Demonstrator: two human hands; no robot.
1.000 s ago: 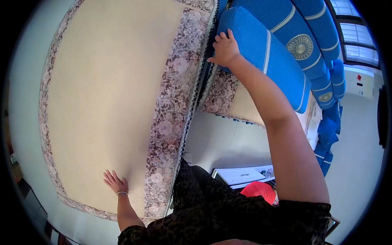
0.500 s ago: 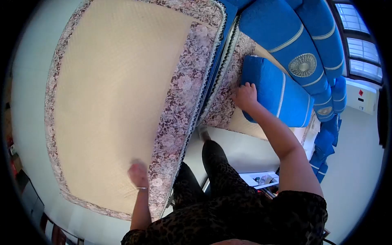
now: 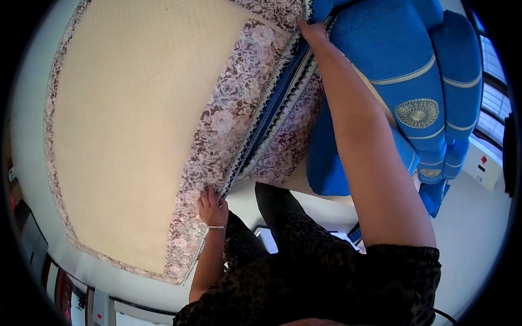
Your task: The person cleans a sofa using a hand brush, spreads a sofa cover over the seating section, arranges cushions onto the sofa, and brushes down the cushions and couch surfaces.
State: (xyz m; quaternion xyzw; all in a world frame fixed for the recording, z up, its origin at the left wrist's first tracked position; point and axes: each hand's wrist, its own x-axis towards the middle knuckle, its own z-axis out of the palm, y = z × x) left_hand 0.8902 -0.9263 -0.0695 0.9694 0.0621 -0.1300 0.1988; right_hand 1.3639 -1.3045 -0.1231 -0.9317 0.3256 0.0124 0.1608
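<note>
A large beige sofa cover (image 3: pixel 130 119) with a floral border and lace-trimmed edge spreads across the left of the view. My left hand (image 3: pixel 211 207) is closed on its near right edge, fingers curled over the floral border. Stretched far forward, my right hand (image 3: pixel 312 31) grips the same cover's lace edge near its far corner; some of its fingers are hidden. Right beside that edge lies a second floral cover (image 3: pixel 285 155), with a strip of blue sofa between them. A blue cushion (image 3: pixel 329 163) rests on the second cover, partly behind my right forearm.
Blue sofa backrests (image 3: pixel 380 49) with pale trim and a round medallion line the right side. A barred window (image 3: pixel 492 103) and a white box-like unit (image 3: pixel 484 163) stand beyond. Pale floor (image 3: pixel 310 209) shows around my legs.
My right hand has left the blue cushion and reached forward to the cover's edge. My left hand has moved right and forward from the beige middle onto the floral border. The view has shifted.
</note>
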